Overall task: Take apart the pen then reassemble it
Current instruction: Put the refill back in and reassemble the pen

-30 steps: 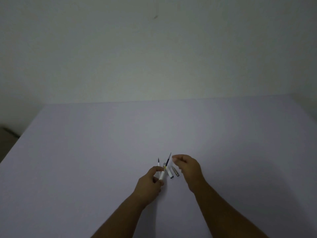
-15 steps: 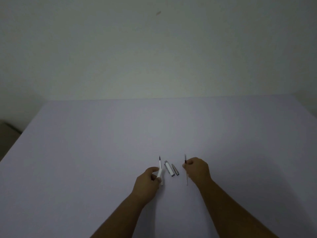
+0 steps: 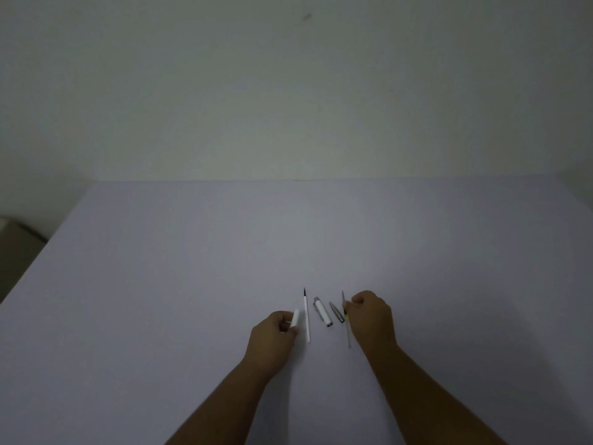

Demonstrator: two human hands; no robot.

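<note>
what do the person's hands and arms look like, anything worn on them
Both arms are bare from the bottom edge of the picture up to the wrists: no sleeves in view. The left hand and right hand wear no gloves. No watch, bracelet or ring can be made out, though the light is dim.

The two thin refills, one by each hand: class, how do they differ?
1. The white refill has a white shaft; the yellowish refill looks pale yellow and translucent.
2. The white refill lies free on the table, beside the left hand, which grips a white barrel piece; the yellowish refill is pinched by the right hand.

Shared: both are slim, dark-tipped and point away from the person.
</note>
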